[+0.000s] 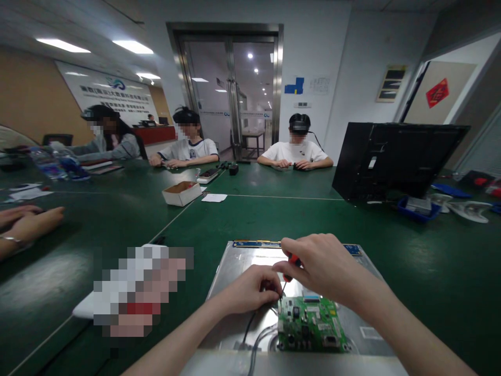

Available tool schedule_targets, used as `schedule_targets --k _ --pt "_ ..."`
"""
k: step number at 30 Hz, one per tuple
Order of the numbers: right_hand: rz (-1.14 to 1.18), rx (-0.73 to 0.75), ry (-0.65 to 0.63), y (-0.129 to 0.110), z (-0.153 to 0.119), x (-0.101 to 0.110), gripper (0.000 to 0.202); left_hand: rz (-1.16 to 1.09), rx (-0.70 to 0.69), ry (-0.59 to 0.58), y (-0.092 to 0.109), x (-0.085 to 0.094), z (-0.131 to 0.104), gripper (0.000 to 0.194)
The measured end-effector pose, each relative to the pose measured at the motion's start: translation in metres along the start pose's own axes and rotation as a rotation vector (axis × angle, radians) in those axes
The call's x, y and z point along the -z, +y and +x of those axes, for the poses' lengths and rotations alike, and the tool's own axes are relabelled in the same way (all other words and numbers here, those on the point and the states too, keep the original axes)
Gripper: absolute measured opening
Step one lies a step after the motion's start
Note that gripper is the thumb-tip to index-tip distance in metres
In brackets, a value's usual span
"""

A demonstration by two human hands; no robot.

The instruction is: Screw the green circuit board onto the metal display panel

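I can't make out what the tip of the screwdriver (288, 278) touches beside the left hand (256, 288); the right hand (319, 263) hides most of its handle. Pixel blocks blur a white object (86, 307). Leftward, a co-worker's arms (8, 246) run out of view.

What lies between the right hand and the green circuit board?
The head view shows a red-and-black screwdriver, its thin shaft angled toward the board.

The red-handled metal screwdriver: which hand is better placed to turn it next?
Probably the right hand: it grips the screwdriver from above, slanting down toward the edge of the green rectangular circuit board. The left hand is lower, near the tip, so seems less handy.
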State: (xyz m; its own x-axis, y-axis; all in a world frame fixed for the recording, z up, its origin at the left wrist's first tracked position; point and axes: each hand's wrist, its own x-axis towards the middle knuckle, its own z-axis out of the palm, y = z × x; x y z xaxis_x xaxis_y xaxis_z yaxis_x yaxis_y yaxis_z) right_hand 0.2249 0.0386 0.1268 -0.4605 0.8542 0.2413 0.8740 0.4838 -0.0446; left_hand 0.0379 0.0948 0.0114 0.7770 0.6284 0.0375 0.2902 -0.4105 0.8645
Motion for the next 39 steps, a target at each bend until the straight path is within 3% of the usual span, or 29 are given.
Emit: schedule_targets --k 6,11,14,19,23,28,34,39 --pt "0.084 0.0 0.006 0.0 0.0 -0.002 0.007 -0.015 0.021 0.017 -0.002 -0.002 0.0 0.009" --pt "0.198 0.057 -0.006 0.001 -0.003 0.002 0.017 -0.056 -0.014 0.011 -0.005 -0.002 0.001 0.012" --pt "0.104 0.044 -0.002 0.001 -0.004 0.004 0.01 -0.049 -0.012 0.025 -0.004 -0.002 0.001 0.013" --pt "-0.077 -0.015 -0.018 0.0 0.001 0.002 0.027 -0.005 -0.008 0.02 0.001 -0.001 -0.001 0.013" --pt "0.013 -0.003 -0.024 0.001 0.002 0.001 0.007 -0.012 0.006 0.033 -0.001 -0.002 -0.001 0.012" --pt "0.139 0.051 -0.027 0.003 -0.004 0.007 0.018 -0.004 0.001 0.02 -0.003 -0.002 0.0 0.012" --pt "-0.04 -0.012 -0.045 -0.001 -0.003 0.005 0.025 -0.04 -0.004 0.007 -0.002 -0.001 0.0 0.015" --pt "0.042 -0.003 -0.055 -0.001 -0.002 0.005 0.01 -0.003 0.0 0.021 -0.004 -0.002 0.0 0.014"
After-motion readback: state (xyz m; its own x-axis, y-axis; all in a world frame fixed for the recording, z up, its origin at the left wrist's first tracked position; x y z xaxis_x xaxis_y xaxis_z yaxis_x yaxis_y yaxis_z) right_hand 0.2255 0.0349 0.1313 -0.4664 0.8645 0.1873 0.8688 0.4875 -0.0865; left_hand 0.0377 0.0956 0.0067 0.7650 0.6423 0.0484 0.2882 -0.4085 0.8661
